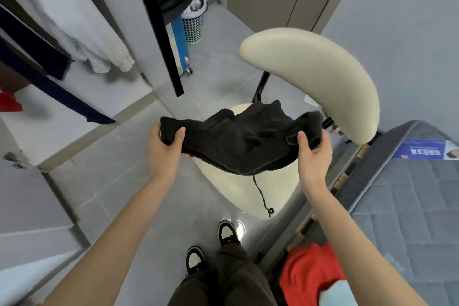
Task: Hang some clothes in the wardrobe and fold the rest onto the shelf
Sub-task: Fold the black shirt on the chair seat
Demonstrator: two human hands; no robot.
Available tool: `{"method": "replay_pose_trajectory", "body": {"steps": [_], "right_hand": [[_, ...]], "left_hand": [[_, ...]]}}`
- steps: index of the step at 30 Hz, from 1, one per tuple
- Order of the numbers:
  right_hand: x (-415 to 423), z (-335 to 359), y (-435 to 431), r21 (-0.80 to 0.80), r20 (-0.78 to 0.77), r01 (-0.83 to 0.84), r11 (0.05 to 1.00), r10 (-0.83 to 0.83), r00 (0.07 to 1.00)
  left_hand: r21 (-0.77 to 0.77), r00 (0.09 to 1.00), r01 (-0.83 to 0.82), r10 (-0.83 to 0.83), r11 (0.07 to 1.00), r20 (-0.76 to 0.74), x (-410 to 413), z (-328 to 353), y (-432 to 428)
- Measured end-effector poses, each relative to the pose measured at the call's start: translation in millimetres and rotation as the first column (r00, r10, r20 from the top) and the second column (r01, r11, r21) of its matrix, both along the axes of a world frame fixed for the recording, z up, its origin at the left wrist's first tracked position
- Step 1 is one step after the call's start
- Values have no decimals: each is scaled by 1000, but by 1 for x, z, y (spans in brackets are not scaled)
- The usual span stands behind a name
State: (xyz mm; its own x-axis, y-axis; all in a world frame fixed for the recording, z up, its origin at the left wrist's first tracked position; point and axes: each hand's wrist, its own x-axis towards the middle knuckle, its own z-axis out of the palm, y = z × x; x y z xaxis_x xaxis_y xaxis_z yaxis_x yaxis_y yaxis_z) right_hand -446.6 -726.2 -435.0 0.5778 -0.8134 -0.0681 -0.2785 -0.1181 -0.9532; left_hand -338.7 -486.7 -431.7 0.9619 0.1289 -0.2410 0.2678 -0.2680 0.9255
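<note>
Both hands, left (165,149) and right (313,154), grip the black garment's (238,141) ends above the chair (248,194)

The black garment (238,141) is thick matt cloth with a fuzzy, slightly rough nap. The cream chair (320,77) has smooth padding with a soft sheen. The grey floor (119,181) tiles shine faintly. The mattress (417,201) is quilted grey fabric.
</note>
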Motion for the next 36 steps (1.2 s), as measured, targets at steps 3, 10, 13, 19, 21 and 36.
{"method": "replay_pose_trajectory", "body": {"steps": [3,10,13,19,21,36], "right_hand": [[23,76,0,-84,108,-222,971,230,967],[75,202,42,-188,-43,-666,722,671,740],[83,223,76,-295,-135,-712,637,709,692],[80,239,112,-322,-232,-807,495,785,575],[77,242,121,-305,-243,-854,422,833,498],[48,245,137,-57,-335,-989,137,931,149]], "left_hand": [[-131,996,83,-79,988,33,8,55,0],[-467,947,184,-283,865,-150,9,168,1],[-468,913,270,-378,842,-153,-2,195,8],[-593,878,214,-419,776,-232,-17,220,39],[-628,875,192,-421,754,-238,-20,222,48],[-617,911,-82,-193,783,-365,-14,247,91]]}}
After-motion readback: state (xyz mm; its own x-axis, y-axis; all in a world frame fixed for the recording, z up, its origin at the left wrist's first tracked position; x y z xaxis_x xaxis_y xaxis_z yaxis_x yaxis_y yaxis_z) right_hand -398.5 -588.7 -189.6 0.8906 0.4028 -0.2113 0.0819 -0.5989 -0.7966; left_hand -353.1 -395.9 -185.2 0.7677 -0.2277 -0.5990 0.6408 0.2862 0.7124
